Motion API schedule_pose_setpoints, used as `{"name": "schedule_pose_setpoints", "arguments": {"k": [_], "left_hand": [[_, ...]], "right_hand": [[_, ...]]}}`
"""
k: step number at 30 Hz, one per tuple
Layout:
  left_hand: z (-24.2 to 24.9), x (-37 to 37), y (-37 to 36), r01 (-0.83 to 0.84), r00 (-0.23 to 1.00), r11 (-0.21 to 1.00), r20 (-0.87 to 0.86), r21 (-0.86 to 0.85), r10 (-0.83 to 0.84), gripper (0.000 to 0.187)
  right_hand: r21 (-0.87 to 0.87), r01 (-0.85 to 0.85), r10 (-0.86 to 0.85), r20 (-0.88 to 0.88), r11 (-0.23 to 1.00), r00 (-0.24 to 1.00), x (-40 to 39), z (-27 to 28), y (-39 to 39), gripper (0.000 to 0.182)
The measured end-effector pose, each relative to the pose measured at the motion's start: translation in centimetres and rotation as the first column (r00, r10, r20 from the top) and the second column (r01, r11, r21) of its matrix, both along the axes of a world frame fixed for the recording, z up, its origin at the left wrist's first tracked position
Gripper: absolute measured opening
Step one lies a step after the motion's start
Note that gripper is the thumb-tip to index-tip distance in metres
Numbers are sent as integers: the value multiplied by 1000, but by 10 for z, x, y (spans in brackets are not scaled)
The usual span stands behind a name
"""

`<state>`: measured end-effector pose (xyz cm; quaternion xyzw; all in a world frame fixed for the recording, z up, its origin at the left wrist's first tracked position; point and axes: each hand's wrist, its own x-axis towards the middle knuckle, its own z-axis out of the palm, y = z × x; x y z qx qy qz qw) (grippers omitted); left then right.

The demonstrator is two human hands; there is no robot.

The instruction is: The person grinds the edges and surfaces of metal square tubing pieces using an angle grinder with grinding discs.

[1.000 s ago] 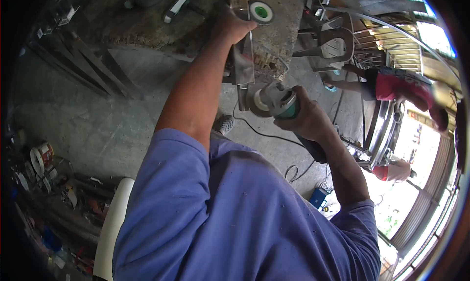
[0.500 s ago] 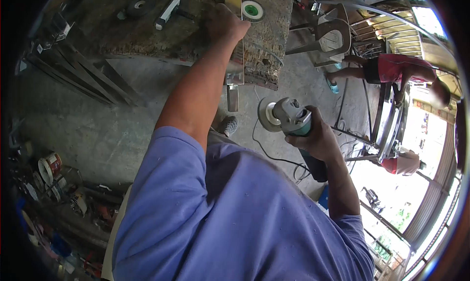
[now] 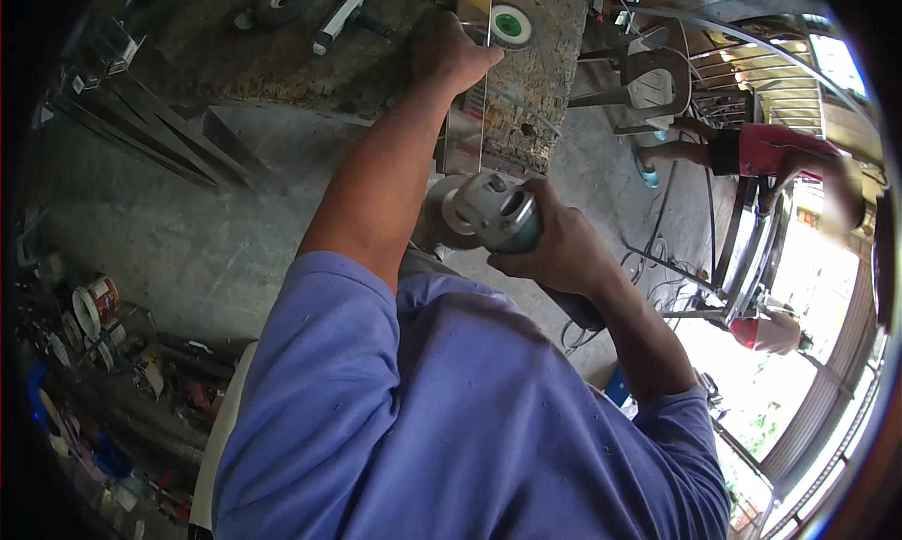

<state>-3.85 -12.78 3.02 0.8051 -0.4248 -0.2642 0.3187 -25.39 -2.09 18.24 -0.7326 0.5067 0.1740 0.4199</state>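
Note:
My right hand [image 3: 564,244] is wrapped round the body of an angle grinder [image 3: 490,209] with a grey metal head. Its round disc [image 3: 432,222] overlaps the near end of a shiny metal bar [image 3: 466,131] in this view. The bar lies across the worn wooden workbench [image 3: 526,98] and sticks out past its front edge. My left hand [image 3: 451,56] is closed over the bar, pressing it on the bench; some of the fingers are hidden. Just right of that hand lies a white disc with a green centre [image 3: 511,27].
On the bench's left are a dark disc [image 3: 276,8] and a grey and white tool [image 3: 340,19]. Metal strips [image 3: 150,131] lean at left. A plastic chair [image 3: 655,75] stands at right, where two people [image 3: 785,152] are. A cable trails over the floor.
My right hand has brought the grinder left and slightly up, from beside the bar to its near end. My left hand stays on the bar; the whole view has shifted slightly.

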Motion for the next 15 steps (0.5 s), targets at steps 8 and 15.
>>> {"name": "schedule_pose_setpoints", "arguments": {"k": [8, 15], "left_hand": [[-4, 3, -1, 60, 998, 998, -17, 5, -60, 76], [-10, 3, -5, 41, 999, 999, 29, -8, -41, 77]], "right_hand": [[2, -76, 76, -81, 997, 994, -1, 1, -8, 94], [13, -139, 140, -34, 990, 990, 0, -1, -25, 93]]}}
